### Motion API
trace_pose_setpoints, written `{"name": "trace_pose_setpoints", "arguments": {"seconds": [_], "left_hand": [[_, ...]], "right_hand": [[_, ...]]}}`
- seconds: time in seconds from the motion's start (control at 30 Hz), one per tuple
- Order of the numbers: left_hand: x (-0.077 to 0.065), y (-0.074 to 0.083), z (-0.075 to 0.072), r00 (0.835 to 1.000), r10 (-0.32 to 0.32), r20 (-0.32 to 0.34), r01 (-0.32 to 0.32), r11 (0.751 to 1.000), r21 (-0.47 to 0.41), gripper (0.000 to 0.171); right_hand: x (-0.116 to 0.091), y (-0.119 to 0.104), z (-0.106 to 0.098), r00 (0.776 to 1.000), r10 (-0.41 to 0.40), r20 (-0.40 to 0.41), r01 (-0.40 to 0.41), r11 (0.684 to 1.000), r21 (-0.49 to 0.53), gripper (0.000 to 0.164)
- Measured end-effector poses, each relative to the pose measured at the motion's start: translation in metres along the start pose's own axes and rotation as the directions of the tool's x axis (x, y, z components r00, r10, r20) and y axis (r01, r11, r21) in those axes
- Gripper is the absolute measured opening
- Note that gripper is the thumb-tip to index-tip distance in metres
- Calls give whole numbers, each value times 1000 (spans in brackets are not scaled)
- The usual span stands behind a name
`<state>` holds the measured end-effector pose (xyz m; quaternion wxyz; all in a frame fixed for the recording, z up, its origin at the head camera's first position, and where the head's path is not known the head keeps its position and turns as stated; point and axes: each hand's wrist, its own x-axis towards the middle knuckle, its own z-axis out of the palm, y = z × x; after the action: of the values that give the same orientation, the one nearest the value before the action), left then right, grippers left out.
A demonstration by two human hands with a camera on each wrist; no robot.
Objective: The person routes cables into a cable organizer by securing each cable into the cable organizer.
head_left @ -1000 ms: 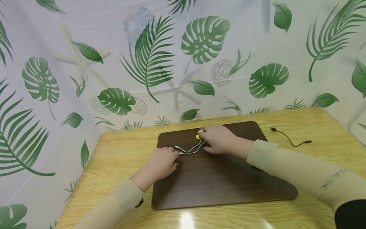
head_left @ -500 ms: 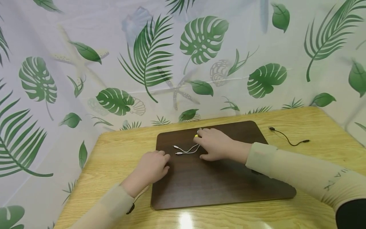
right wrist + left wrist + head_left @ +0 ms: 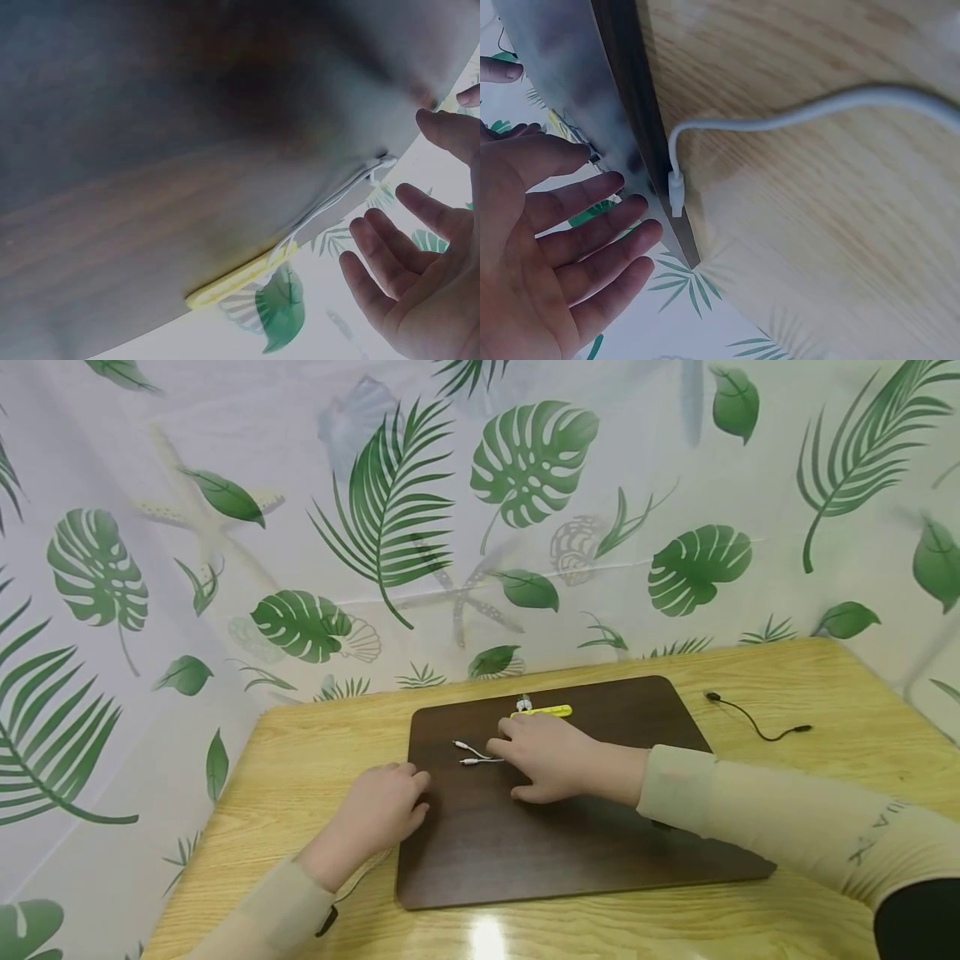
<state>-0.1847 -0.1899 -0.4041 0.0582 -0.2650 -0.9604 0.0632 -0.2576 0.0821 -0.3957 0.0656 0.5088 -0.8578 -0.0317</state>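
A white cable (image 3: 489, 759) with two slim plugs lies on the dark brown board (image 3: 525, 868), its middle hidden in the head view by my right hand (image 3: 551, 760). That hand hovers with loosely bent fingers, apart from the cable (image 3: 330, 199) in the right wrist view. Just beyond it lies a yellow stick-like strip (image 3: 555, 711), with a small white and grey piece (image 3: 523, 702) behind. My left hand (image 3: 378, 810) is over the board's left edge, holding nothing. Its fingers (image 3: 604, 274) are spread and relaxed in the left wrist view.
On the wooden table (image 3: 315, 735), a short black cable (image 3: 761, 724) lies right of the board. Another white cable (image 3: 780, 120) runs beside the board's edge, near my left wrist. A leaf-patterned cloth (image 3: 420, 527) hangs behind the table.
My left hand has drawn away from the cable plugs, leftward and nearer. My right hand has left the far white piece and come nearer, uncovering the yellow strip.
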Motion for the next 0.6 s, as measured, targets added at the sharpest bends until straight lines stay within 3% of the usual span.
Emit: {"name": "trace_pose_setpoints", "arguments": {"seconds": [0.23, 0.6], "left_hand": [[-15, -4, -4, 1000, -26, -12, 26, 1000, -17, 21], [-38, -13, -8, 994, -106, 37, 106, 994, -10, 17]], "right_hand": [[2, -12, -6, 1000, -30, 8, 30, 999, -16, 55], [4, -30, -7, 995, -98, 16, 99, 993, -69, 58]]}}
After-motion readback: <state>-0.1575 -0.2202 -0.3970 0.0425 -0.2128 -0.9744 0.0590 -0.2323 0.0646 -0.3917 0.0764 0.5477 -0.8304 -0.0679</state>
